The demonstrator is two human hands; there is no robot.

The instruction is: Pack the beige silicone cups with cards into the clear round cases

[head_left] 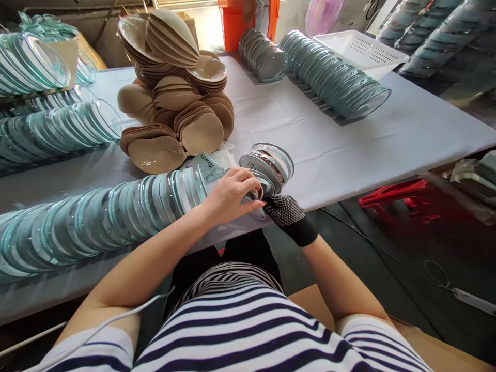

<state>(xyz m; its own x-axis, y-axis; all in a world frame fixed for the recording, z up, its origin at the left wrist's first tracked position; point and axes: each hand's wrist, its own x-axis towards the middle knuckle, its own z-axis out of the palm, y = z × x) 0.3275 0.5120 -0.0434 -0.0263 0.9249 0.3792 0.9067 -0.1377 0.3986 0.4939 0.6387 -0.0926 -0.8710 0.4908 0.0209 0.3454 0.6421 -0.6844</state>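
So the bare left hand [232,195] is curled over the top of a small bunch of glass lids [266,166] at the near table edge, fingers wrapped on the rims, and the right hand [285,209] in a dotted black glove is tucked in right under the same bunch, gripping it from below. The lids stand on edge, just off the end of a long row of glass lids [96,222] running left. Behind that sits a pile of tan discs [176,98], and further back another lid row [333,75] beside a white basket [360,50] on the grey tablecloth [387,139].
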